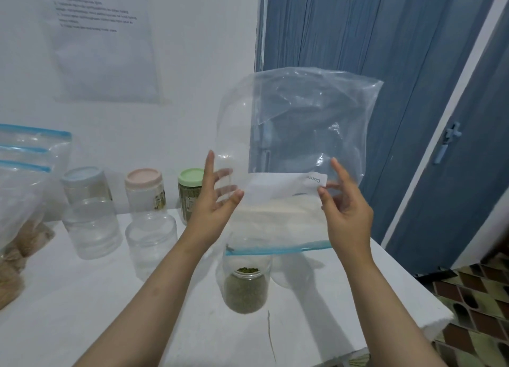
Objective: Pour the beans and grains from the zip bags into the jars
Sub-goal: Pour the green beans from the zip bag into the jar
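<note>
Beans, green and small, filled the open jar (246, 289) almost to its neck, and that jar stood on the white table (110, 297) directly below the two gripping hands. Between those hands the zip bag (297, 157) was held upside down, its blue zip strip (278, 249) hanging lowest, just above the jar's mouth, and its closed bottom ballooning up above the fingers. The left hand (213, 201) pinched the bag's left edge between thumb and fingers, the index finger raised straight; the right hand (344, 204) pinched the right edge by the white label, its other fingers loosely spread. No beans showed inside the bag, so the pour looked finished or very nearly so. To finish the step well, the mouth needed to stay centred over the jar while the bag was given a light shake, so any bean caught in a corner or in the zip track would drop in rather than onto the table. Both pinches were better kept high on the sides, leaving the opening slack. Beyond the left hand stood two empty open jars (151, 242) and three lidded ones (144, 187), with more zip bags (24, 157) farther to that side, so several pours seemingly remained.
</note>
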The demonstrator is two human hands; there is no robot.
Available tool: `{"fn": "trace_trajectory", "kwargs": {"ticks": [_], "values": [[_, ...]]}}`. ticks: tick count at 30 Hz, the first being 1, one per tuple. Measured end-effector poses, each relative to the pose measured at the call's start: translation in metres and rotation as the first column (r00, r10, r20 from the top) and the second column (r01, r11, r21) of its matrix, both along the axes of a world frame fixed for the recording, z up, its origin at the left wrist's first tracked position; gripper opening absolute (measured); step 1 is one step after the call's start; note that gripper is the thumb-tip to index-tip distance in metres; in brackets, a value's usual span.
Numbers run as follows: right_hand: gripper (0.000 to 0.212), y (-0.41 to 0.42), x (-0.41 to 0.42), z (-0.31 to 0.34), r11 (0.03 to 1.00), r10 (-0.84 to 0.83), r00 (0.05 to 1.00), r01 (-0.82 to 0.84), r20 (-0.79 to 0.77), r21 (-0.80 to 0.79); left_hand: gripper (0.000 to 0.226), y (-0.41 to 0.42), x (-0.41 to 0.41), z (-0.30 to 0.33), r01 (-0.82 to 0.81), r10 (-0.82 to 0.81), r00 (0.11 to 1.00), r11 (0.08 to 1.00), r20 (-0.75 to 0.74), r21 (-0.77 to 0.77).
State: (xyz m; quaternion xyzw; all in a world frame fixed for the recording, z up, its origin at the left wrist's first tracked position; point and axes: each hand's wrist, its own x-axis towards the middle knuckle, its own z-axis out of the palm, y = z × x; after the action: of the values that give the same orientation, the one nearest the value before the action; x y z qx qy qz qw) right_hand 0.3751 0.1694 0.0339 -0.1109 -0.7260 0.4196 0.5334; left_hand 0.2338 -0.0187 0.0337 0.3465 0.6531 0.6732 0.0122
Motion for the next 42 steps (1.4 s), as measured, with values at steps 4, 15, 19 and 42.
{"fn": "trace_trajectory", "kwargs": {"ticks": [4, 15, 19, 42], "values": [[0.055, -0.005, 0.006, -0.006, 1.000, 0.010, 0.999, -0.009, -0.034, 0.016, 0.091, -0.003, 0.010, -0.028, 0.078, -0.058, 0.976, 0.993, 0.208, -0.092], [0.053, -0.009, 0.008, -0.004, 0.998, 0.045, 0.997, -0.047, -0.061, -0.032, 0.037, 0.002, 0.017, -0.027, 0.208, -0.169, 0.943, 0.972, 0.287, -0.112], [0.053, -0.010, 0.007, -0.007, 0.996, 0.048, 0.996, -0.053, -0.069, -0.071, 0.045, 0.003, 0.017, -0.025, 0.203, -0.166, 0.955, 0.970, 0.247, -0.132], [0.057, -0.005, 0.008, -0.004, 1.000, 0.027, 1.000, -0.027, -0.011, 0.001, 0.060, 0.004, 0.018, -0.040, 0.107, -0.100, 0.992, 0.989, 0.070, -0.105]]}}
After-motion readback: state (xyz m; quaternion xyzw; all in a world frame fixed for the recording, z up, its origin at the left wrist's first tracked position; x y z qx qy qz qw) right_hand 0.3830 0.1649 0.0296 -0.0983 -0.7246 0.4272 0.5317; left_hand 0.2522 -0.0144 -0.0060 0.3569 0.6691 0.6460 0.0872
